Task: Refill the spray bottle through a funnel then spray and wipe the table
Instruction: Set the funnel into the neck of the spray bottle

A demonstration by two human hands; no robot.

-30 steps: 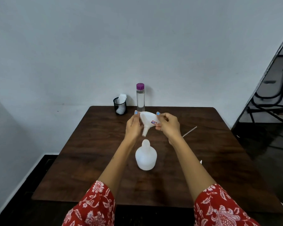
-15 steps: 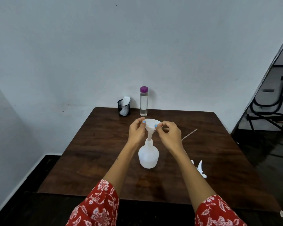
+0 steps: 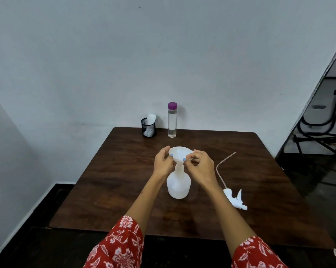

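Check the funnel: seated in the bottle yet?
Seated. The funnel stands upright with its stem in the bottle neck; both hands pinch its rim.

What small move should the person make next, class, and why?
Probably free the right hand and reach for the clear purple-capped bottle at the table's far edge. The funnel already sits upright in the spray bottle neck, both hands pinch its rim, and the left hand alone could steady it.

left hand (image 3: 163, 162), right hand (image 3: 201, 165), fingers curled, seemingly pinching
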